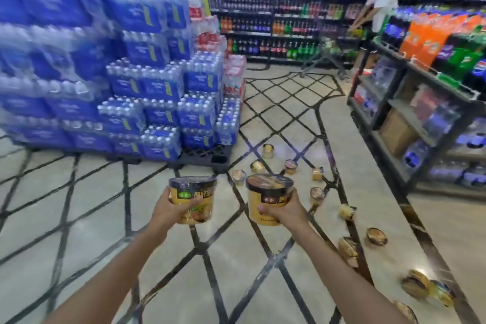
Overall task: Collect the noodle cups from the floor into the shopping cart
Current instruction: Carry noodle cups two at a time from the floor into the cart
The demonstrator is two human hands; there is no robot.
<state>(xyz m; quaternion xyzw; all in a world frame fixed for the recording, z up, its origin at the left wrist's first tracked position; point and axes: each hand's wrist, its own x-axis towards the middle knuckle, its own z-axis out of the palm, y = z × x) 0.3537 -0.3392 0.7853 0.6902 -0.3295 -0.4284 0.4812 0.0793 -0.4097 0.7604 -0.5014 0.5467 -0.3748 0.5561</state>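
My left hand [172, 210] grips a yellow noodle cup with a dark lid [194, 192], held upright above the floor. My right hand [285, 212] grips a second yellow noodle cup [267, 193], also upright, beside the first. Several more noodle cups lie scattered on the tiled floor to the right, among them one near the pallet [267, 150], one by the shelf base [317, 173] and one close by at the right [376, 245]. A shopping cart [326, 55] stands far back by the drink shelves, blurred.
A tall stack of blue bottled-water packs [157, 102] on a black pallet [207, 158] fills the left. A drinks shelf [420, 102] runs along the right. A person in white [381, 0] stands at the back by the cart. Drink shelves line the rear wall.
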